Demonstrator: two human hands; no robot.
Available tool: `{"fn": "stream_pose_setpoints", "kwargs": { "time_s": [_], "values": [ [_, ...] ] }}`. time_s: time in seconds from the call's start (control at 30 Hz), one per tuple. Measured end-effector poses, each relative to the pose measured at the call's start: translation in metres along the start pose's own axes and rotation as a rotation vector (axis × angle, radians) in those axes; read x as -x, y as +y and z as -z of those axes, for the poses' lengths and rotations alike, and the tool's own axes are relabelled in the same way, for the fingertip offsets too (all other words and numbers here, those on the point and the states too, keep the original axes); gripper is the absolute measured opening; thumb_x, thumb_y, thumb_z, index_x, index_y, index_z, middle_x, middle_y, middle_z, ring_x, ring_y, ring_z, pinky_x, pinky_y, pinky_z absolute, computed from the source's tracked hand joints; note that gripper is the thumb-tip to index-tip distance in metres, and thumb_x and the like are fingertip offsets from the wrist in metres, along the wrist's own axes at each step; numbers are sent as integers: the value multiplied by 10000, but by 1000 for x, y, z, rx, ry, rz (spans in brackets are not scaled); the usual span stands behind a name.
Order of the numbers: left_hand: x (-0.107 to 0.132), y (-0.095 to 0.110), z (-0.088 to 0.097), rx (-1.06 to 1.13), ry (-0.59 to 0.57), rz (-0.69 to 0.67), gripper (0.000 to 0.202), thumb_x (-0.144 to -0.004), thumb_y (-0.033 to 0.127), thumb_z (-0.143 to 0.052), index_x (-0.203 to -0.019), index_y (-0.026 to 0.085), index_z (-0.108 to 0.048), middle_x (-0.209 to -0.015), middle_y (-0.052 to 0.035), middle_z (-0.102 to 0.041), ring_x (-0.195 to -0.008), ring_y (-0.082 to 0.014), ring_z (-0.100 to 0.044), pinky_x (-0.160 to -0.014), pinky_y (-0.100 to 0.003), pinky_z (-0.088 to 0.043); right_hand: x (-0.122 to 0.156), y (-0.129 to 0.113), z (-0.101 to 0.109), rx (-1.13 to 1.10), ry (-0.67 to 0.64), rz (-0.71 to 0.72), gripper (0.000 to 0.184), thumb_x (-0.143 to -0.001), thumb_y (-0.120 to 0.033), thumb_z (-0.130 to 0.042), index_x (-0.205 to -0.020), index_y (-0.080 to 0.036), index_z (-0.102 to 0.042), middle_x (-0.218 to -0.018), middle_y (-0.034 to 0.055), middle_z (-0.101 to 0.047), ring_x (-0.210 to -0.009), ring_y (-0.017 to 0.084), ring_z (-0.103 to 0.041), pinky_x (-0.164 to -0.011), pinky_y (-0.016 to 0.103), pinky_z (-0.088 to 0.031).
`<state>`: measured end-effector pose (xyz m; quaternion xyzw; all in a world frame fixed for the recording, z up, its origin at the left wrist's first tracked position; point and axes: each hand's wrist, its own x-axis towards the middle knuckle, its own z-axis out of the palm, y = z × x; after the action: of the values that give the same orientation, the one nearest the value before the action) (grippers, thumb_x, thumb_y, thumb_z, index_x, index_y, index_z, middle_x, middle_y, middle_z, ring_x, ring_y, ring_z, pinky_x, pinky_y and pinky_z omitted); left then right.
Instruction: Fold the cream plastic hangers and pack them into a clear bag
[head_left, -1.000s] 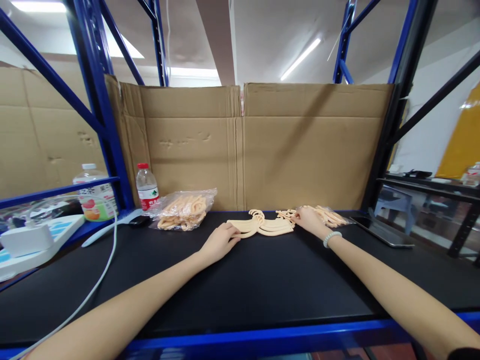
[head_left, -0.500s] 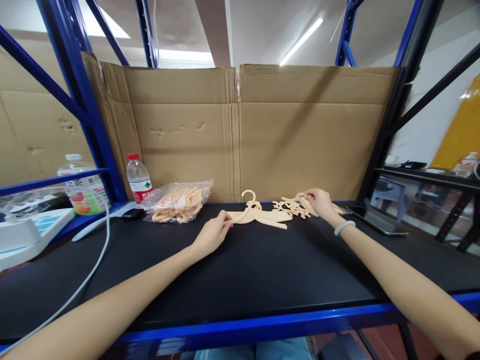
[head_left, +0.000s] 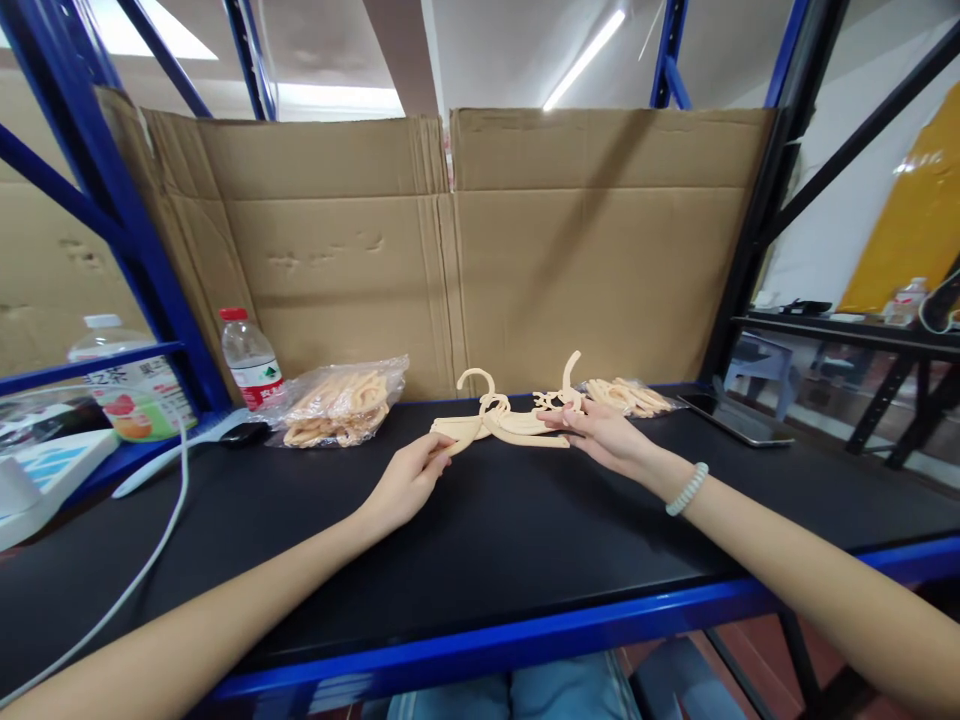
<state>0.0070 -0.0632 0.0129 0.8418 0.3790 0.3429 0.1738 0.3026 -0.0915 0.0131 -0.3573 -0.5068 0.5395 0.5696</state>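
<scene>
My left hand (head_left: 405, 478) is closed on the left arm of a cream plastic hanger (head_left: 521, 438), tilted with its curved hook up. My right hand (head_left: 609, 437) pinches a cream hook-shaped piece (head_left: 571, 372), which stands up from the fingers close to the hanger's right arm. Whether the fingers also touch that arm I cannot tell. Behind the held hanger lie more cream hanger parts (head_left: 448, 426) on the black tabletop (head_left: 480, 560). Small branching cream pieces (head_left: 546, 401) show just left of my right hand, partly hidden by it.
On the left lies a clear bag of cream parts (head_left: 341, 405), near a red-capped water bottle (head_left: 251, 362). Behind my right hand is another bag of cream parts (head_left: 630, 397). A dark flat device (head_left: 739, 420) lies at right. Cardboard (head_left: 600, 250) stands along the back.
My right hand has come left and nearer from the small parts, now with a hook-shaped piece in it. My left hand has lifted the hanger slightly. The view has shifted right.
</scene>
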Motion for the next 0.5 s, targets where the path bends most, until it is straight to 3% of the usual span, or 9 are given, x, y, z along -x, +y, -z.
{"fn": "stream_pose_setpoints", "kwargs": {
  "time_s": [0.17,0.37,0.5],
  "values": [
    [-2,-3,0,27,21,58,218,-828,303,-401,-917,185,-562,-786,-19,-596,-732,-178,-574,-698,-294,-455,-3,3,5,44,91,85,290,-640,-289,-785,-666,-168,-523,-854,9,-608,-664,78,-521,-566,187,-432],
    [-2,-2,-1,78,27,95,195,-788,263,-391,-897,180,-531,-788,-19,-569,-702,-173,-555,-676,-294,-447,-3,2,15,39,69,-12,293,-599,-249,-829,-746,-160,-592,-729,2,-601,-685,105,-585,-684,230,-506],
    [-1,-4,-1,58,17,80,194,-784,252,-389,-896,189,-535,-780,-20,-575,-732,-186,-556,-691,-306,-450,-3,-1,18,16,28,-80,271,-624,-218,-820,-733,-149,-581,-701,-2,-608,-660,91,-589,-674,211,-512]
  ]
}}
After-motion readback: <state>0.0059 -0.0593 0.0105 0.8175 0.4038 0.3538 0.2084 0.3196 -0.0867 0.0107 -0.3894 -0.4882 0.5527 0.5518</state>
